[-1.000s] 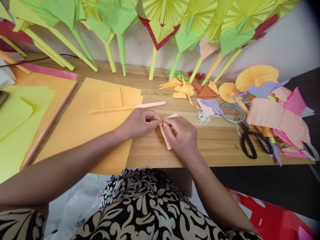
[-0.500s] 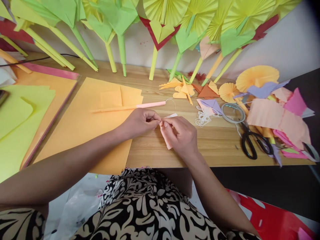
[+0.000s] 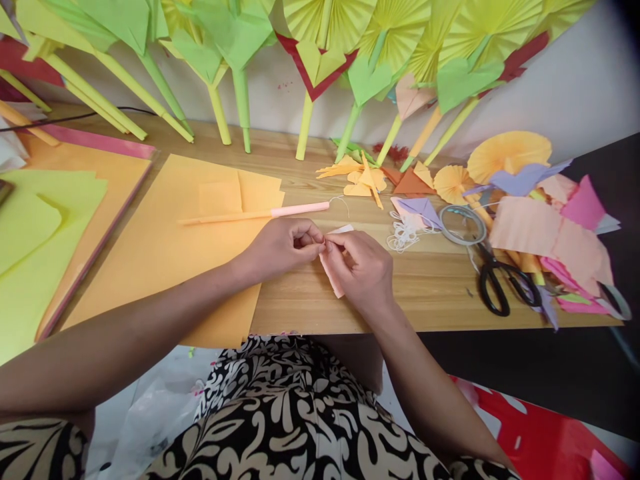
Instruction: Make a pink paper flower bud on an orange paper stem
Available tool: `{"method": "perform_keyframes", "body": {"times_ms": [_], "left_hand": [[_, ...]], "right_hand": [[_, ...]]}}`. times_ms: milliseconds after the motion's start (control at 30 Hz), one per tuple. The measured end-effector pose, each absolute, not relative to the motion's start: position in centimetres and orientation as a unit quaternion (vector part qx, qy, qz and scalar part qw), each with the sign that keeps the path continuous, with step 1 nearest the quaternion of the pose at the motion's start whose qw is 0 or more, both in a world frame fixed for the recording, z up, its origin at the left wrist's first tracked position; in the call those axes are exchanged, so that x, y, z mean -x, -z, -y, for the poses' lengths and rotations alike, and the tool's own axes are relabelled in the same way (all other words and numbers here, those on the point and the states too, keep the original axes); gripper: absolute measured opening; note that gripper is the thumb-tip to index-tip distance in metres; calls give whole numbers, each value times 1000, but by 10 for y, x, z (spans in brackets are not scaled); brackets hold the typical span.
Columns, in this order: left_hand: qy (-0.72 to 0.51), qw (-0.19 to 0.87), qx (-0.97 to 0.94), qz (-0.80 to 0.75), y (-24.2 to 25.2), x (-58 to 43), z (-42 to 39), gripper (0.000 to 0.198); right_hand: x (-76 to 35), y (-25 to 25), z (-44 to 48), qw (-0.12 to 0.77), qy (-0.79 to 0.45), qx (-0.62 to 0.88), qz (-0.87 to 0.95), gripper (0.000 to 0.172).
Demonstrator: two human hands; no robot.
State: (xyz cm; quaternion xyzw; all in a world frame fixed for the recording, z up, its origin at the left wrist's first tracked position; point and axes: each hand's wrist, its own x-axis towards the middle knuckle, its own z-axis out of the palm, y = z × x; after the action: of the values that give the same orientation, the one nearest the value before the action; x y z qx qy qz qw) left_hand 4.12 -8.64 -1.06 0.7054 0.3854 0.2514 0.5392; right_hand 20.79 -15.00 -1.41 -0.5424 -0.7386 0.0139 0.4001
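A small folded pale pink piece of paper (image 3: pixel 333 277) is pinched near its upper end by my right hand (image 3: pixel 363 270). My left hand (image 3: pixel 287 250) meets it there, thumb and forefinger pressed together at the paper's top corner; the fingers partly hide the fold. Just beyond my hands lies a thin rolled paper stick (image 3: pixel 225 217), orange with a pink end, and a bit of string (image 3: pixel 345 202) loops from its tip. Orange paper sheets (image 3: pixel 165 267) lie under my left forearm.
Paper fans on rolled stems (image 3: pixel 303 127) lean along the wall. To the right are white string (image 3: pixel 404 235), a tape roll (image 3: pixel 463 225), black-handled scissors (image 3: pixel 495 290) and heaped paper scraps (image 3: pixel 550 237). Yellow-green sheets (image 3: pixel 60 247) lie at the left; the table's front edge (image 3: pixel 310 331) is close to me.
My fingertips have shifted slightly at the top of the pink paper, and my left fingers have moved a little to the right. Everything else stays in place; the view has drifted slightly.
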Motion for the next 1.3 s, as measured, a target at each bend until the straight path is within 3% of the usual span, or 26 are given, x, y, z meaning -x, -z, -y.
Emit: {"method": "perform_keyframes", "body": {"times_ms": [967,1300], "left_hand": [[-256,534,-696,-407,8,-41,86,16],[-270,566,-662,-411,2,-37,83,18]], "right_hand": [[-210,18,151,401,-22,533,745,10],[-251,1,166,379,56,624,680,13]]}}
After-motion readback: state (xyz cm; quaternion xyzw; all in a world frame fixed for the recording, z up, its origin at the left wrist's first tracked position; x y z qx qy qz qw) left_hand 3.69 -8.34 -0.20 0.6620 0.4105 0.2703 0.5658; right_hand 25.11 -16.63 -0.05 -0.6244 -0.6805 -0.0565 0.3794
